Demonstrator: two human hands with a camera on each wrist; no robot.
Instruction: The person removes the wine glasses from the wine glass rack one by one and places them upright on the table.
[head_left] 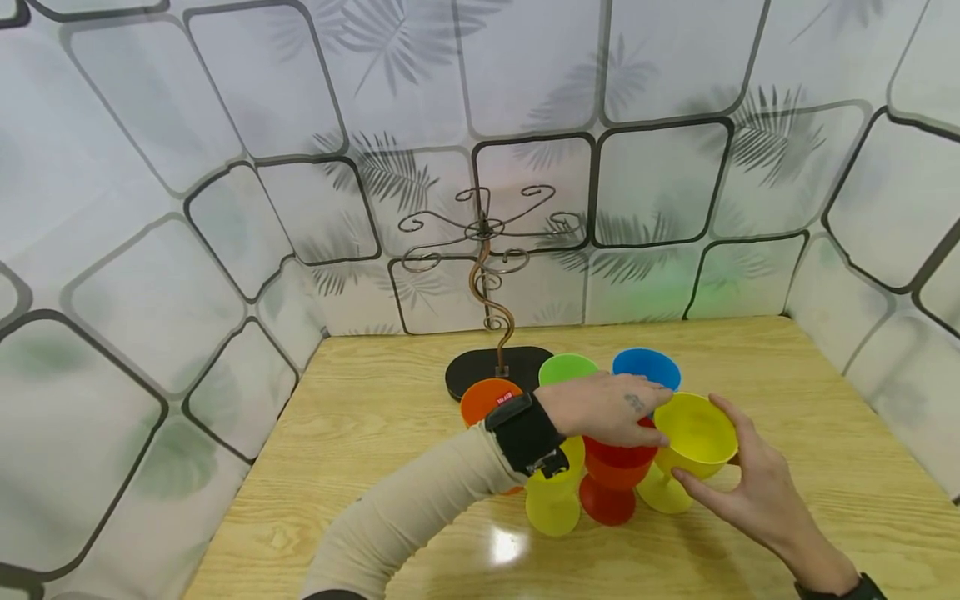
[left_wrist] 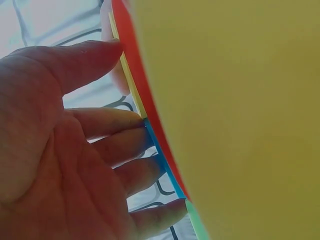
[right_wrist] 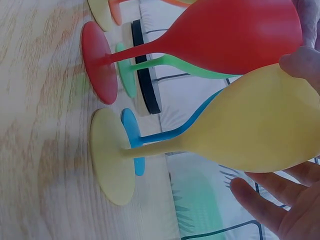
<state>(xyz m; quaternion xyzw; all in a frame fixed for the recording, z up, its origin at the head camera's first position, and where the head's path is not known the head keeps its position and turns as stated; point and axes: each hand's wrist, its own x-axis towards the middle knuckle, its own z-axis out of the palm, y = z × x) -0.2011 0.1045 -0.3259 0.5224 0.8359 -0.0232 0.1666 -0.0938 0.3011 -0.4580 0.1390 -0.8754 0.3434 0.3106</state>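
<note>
My right hand (head_left: 772,479) holds the bowl of a yellow goblet (head_left: 696,433) at the right end of a group, thumb on the near side and fingers on the far side. That goblet's foot rests on the table in the right wrist view. Reaching over the group, my left hand (head_left: 607,408) has its thumb and fingertips at the same goblet's left rim, the fingers nearly straight. Beneath that hand stands a red goblet (head_left: 609,492), partly covered. A blue goblet (head_left: 647,367) is behind it. In the left wrist view, another yellow goblet (left_wrist: 240,120) fills the right side.
To the left stand an orange goblet (head_left: 487,400), a light green goblet (head_left: 566,367) and the second yellow goblet, its foot in front. Behind them, a scrolled metal rack (head_left: 487,292) rises from a black base. Patterned curtains (head_left: 525,83) surround the wooden table (head_left: 360,417).
</note>
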